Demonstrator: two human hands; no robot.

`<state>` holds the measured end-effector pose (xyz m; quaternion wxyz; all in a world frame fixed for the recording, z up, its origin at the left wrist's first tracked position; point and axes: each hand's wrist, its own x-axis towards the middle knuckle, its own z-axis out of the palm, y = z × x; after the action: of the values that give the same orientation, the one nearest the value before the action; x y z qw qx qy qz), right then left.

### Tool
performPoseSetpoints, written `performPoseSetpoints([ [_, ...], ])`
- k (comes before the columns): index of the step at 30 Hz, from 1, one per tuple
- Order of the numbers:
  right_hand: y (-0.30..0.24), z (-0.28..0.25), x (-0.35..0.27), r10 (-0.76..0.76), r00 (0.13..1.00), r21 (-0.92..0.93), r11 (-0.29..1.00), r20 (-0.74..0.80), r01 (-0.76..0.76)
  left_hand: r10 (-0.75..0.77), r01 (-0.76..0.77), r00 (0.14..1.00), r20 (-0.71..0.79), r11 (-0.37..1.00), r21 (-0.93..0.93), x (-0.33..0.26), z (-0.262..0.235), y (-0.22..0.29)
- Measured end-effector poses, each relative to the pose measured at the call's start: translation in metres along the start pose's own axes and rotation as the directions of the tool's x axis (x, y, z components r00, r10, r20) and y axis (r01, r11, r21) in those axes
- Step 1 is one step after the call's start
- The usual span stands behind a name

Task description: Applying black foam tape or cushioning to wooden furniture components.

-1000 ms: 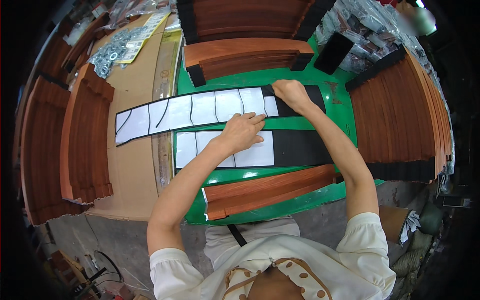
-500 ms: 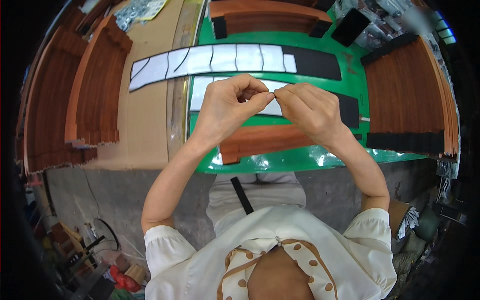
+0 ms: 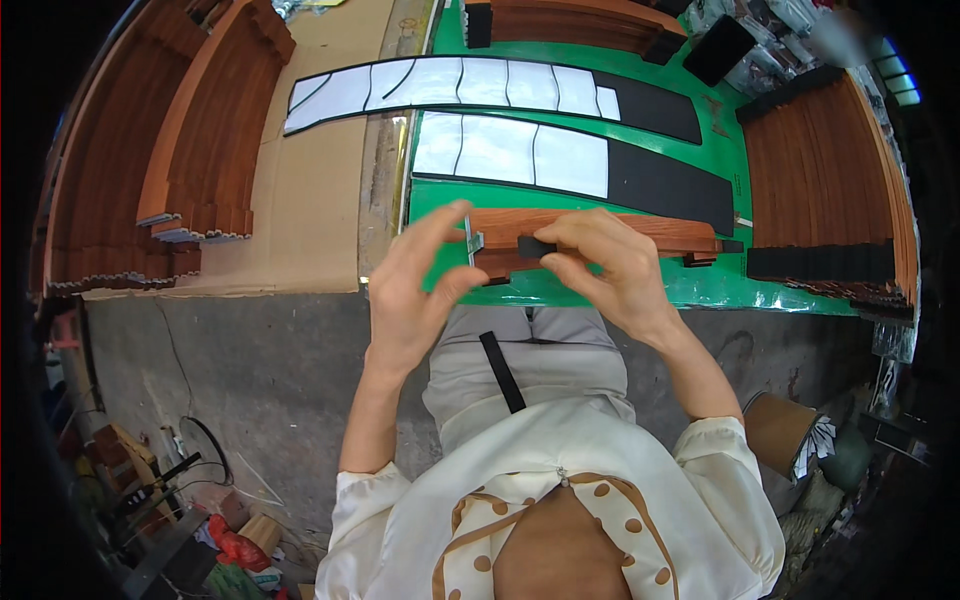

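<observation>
My left hand (image 3: 415, 290) pinches a thin white backing strip (image 3: 470, 240) between thumb and fingers, held upright just above the near edge of the green table (image 3: 760, 290). My right hand (image 3: 600, 265) grips a small black pad (image 3: 536, 246) beside it. Both hands hover over a curved brown wooden piece (image 3: 680, 232) lying on the table. Beyond it lie two long black sheets, the nearer one (image 3: 670, 185) and the farther one (image 3: 650, 105), each partly covered with white backing panels (image 3: 520, 150).
Stacks of curved brown wooden pieces stand at the left (image 3: 200, 160), the right (image 3: 820, 180) and the far edge (image 3: 590, 20). A brown cardboard sheet (image 3: 310, 210) lies left of the table. Grey floor lies below, with cables and clutter (image 3: 170, 480) at lower left.
My hands left the black sheets and drew back toward me. They came together near the table's front edge, then parted, the left with a white strip and the right with a black pad.
</observation>
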<state>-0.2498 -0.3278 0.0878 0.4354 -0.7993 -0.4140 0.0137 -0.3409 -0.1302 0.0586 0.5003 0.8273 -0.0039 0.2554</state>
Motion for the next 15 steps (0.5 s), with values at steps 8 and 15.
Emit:
performPoseSetpoints([
  [8,0.006,0.024,0.003,0.064,0.998,-0.032,0.997,-0.011,-0.064,-0.114,0.117,0.992,0.058,0.992,-0.050,-0.007,0.017,-0.025],
  [15,0.007,0.033,0.005,0.058,0.995,-0.126,0.990,-0.083,-0.068,-0.149,0.157,0.985,0.085,0.984,-0.088,-0.003,0.018,-0.028],
])
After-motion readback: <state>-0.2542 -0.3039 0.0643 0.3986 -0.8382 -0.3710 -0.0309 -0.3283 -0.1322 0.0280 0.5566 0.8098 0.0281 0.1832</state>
